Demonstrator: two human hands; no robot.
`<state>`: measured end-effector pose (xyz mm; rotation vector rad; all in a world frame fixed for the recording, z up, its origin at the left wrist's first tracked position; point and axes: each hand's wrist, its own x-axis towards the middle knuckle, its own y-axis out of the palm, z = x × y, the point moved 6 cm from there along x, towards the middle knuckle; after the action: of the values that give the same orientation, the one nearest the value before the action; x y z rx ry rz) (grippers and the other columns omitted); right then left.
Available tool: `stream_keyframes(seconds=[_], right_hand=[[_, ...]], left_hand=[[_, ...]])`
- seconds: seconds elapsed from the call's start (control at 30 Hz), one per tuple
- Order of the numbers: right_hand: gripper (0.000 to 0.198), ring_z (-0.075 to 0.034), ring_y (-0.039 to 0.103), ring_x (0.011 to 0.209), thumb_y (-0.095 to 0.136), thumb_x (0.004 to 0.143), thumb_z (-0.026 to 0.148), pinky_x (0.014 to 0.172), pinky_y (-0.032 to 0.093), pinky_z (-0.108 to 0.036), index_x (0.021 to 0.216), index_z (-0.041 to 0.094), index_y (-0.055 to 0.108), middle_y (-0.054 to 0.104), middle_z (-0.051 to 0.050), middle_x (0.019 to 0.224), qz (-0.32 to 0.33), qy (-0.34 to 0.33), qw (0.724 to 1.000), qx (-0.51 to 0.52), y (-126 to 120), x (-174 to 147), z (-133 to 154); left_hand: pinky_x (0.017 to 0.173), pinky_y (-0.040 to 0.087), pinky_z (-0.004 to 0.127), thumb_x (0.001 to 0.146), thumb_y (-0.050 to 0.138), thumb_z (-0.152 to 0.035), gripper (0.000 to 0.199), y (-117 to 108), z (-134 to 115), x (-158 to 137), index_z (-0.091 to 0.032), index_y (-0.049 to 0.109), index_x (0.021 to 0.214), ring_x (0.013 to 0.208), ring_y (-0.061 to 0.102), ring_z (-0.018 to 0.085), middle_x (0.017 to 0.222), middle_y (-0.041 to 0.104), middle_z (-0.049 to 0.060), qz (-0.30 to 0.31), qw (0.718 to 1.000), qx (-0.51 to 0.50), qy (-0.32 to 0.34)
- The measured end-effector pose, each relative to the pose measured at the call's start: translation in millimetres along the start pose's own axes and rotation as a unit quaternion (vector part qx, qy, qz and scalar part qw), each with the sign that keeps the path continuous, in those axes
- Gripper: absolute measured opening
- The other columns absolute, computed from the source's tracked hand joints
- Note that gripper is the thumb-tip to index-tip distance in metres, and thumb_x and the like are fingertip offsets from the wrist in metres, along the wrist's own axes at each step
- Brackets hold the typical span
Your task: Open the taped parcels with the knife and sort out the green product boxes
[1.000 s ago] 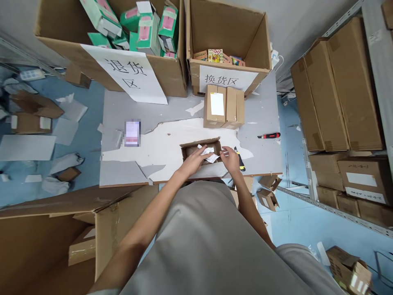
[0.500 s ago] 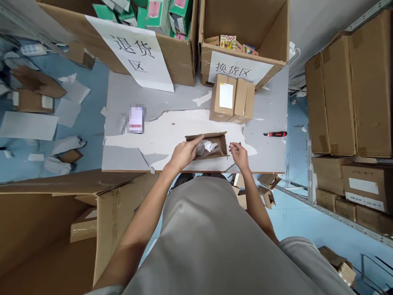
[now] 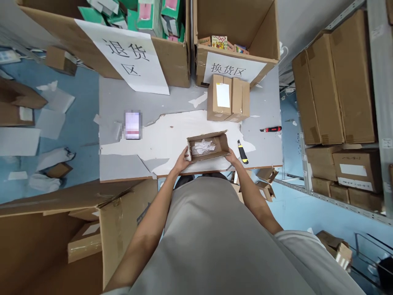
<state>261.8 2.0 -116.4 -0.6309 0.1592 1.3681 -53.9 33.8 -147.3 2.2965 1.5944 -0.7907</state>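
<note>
Between my hands is a small open cardboard box, slightly tilted, close to the table's front edge. Crumpled white paper lies inside it; whatever may be under the paper is hidden. My left hand grips the box's left end, with the fingers at its corner. At the right end, my right hand holds the near corner. Just right of that hand lies a black and yellow box cutter. Farther right is a red and black box cutter.
Two taped cartons stand behind the box. At the table's back are a large carton with green boxes and another carton with small colourful boxes. A blurred-out item lies left. A big open carton stands at lower left.
My left hand has moved from the box's inside to its left end, and my right hand has closed on the right end. The box has turned slightly. The yellow box cutter now shows.
</note>
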Motion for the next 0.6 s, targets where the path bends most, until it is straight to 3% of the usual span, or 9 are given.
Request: stream_keyframes(seconds=[0.2, 0.37, 0.5, 0.6], right_hand=[[0.042, -0.033, 0.080, 0.115, 0.091, 0.077, 0.040, 0.114, 0.065, -0.054, 0.113, 0.020, 0.083, 0.089, -0.014, 0.119, -0.048, 0.010, 0.998, 0.042, 25, -44, -5], [0.053, -0.032, 0.080, 0.115, 0.093, 0.073, 0.045, 0.112, 0.065, -0.049, 0.119, 0.019, 0.083, 0.089, -0.011, 0.121, -0.097, 0.041, 0.991, 0.079, 41, -107, -21], [0.053, -0.033, 0.079, 0.115, 0.090, 0.078, 0.044, 0.110, 0.066, -0.049, 0.124, 0.020, 0.082, 0.090, -0.010, 0.116, -0.126, 0.056, 0.988, 0.077, 54, -157, -33], [0.048, -0.032, 0.080, 0.111, 0.089, 0.080, 0.042, 0.105, 0.068, -0.048, 0.122, 0.019, 0.082, 0.089, -0.009, 0.112, -0.150, 0.064, 0.983, 0.082, 53, -189, -44]], left_hand=[[0.138, 0.045, 0.059, 0.069, 0.101, -0.032, 0.100, -10, 4, -3, -0.012, 0.064, 0.160, 0.161, 0.057, 0.046, 0.169, 0.065, 0.025, 0.014, 0.999, 0.025, 0.040], [0.136, 0.048, 0.064, 0.074, 0.102, -0.039, 0.086, -18, 18, -16, -0.018, 0.071, 0.152, 0.156, 0.062, 0.046, 0.156, 0.075, 0.019, 0.037, 0.998, 0.034, 0.033], [0.134, 0.051, 0.068, 0.084, 0.097, -0.040, 0.071, -9, 16, -25, -0.016, 0.071, 0.146, 0.150, 0.067, 0.043, 0.150, 0.077, 0.021, 0.071, 0.996, 0.038, 0.024], [0.132, 0.053, 0.068, 0.086, 0.095, -0.048, 0.073, 7, 8, -30, -0.016, 0.070, 0.148, 0.152, 0.067, 0.042, 0.152, 0.076, 0.020, 0.128, 0.990, 0.047, 0.045]])
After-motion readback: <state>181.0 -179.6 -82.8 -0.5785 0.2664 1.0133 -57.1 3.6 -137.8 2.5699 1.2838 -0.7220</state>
